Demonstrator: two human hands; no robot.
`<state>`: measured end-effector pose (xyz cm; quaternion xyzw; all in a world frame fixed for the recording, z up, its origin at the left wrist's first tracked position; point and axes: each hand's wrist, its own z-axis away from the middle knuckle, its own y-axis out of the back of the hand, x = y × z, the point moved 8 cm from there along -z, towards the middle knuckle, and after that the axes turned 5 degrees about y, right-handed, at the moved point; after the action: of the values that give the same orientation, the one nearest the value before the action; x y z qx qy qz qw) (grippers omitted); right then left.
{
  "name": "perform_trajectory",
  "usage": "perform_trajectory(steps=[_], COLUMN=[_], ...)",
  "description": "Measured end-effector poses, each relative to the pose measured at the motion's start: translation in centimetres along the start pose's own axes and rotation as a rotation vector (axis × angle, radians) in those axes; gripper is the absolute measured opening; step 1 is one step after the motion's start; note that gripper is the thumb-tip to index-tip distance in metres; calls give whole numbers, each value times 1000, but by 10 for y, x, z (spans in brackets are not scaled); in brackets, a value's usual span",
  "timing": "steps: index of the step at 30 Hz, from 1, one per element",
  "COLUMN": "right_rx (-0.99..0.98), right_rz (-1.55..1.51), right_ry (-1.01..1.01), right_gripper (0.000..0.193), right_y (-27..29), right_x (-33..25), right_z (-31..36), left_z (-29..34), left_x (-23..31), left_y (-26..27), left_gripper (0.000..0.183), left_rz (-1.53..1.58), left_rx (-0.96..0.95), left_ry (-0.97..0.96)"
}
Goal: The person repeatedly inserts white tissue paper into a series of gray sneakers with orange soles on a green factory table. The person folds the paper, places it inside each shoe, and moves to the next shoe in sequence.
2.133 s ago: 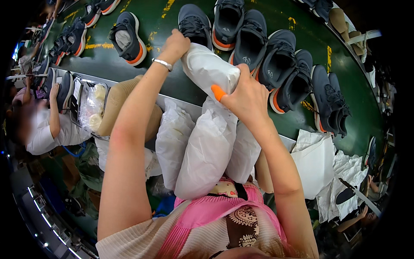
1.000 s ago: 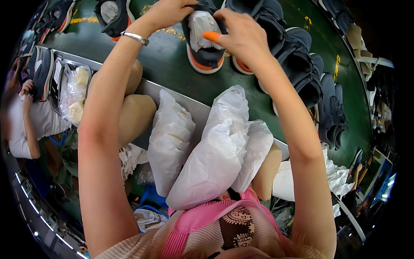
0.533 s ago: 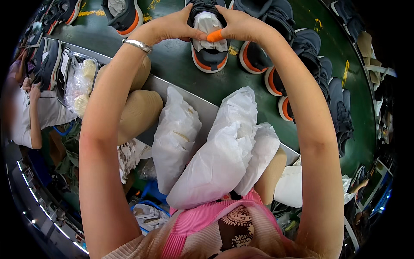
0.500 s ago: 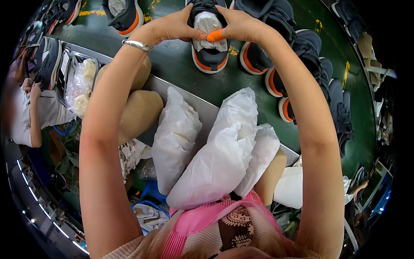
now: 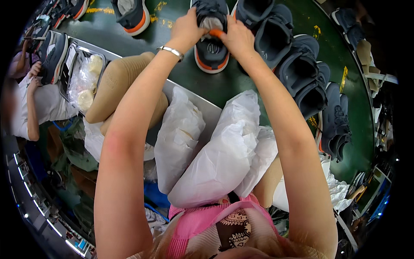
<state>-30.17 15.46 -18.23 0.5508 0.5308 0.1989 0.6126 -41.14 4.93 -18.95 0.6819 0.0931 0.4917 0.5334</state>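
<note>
A: Head view. Both hands are up at the far centre. Left hand (image 5: pixel 186 29) and right hand (image 5: pixel 236 36) are closed on the mouth of a dark grey shoe (image 5: pixel 211 47) with an orange-and-white sole, fingers pinching pale paper stuffing (image 5: pixel 210 22) at its opening. The shoe sits on the green belt (image 5: pixel 228 84), sole down, toe toward the person.

B: What's around it?

A: A row of matching dark shoes (image 5: pixel 297 64) curves off far right, touching each other. One more shoe (image 5: pixel 131 15) is far left, well apart. Near side: crumpled white bags (image 5: pixel 220 155) lean against the metal worktop edge (image 5: pixel 202 108), with tan shoe lasts (image 5: pixel 125 84) to their left and a tray of wrapped pale pieces (image 5: pixel 86 77) further left. A silver bracelet (image 5: pixel 172 52) is on the left wrist. Another person in a white shirt (image 5: pixel 34 108) works at far left.

B: Risks?

A: My read: the paper is thin and could tear under the pinch. The knit upper looks soft and could deform at the collar. The neighbouring shoe is just beside the right hand, so a sideways elbow could knock the row. The white bags look slippery and loosely stacked, so they could slide off the edge.

B: Textures?

A: Matte fabric uppers, rubbery moulded soles, glossy film bags, smooth rounded lasts.
</note>
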Motion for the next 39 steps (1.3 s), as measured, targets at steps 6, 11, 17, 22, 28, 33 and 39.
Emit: perform_trajectory(steps=[6, 11, 17, 22, 28, 33, 39], right_rx=[-11, 151, 16, 306, 106, -129, -76], right_rz=[-64, 40, 47, 57, 309, 340, 426], right_ry=[8, -25, -151, 98, 163, 75, 19], right_gripper=[48, 26, 32, 30, 24, 23, 34], right_y=[-9, -10, 2, 99, 72, 87, 136], right_x=[5, 3, 3, -3, 43, 60, 134], right_z=[-4, 8, -2, 49, 94, 110, 193], left_z=[-3, 22, 10, -26, -14, -39, 9], left_x=[-17, 11, 5, -17, 127, 135, 206], left_y=[-16, -10, -4, 15, 28, -60, -113], left_gripper=[44, 31, 46, 52, 57, 35, 19], left_rz=[78, -170, -288, -278, -279, -462, -79], left_rx=[-219, 133, 85, 84, 363, 184, -297], left_ry=[279, 166, 210, 228, -721, -876, -798])
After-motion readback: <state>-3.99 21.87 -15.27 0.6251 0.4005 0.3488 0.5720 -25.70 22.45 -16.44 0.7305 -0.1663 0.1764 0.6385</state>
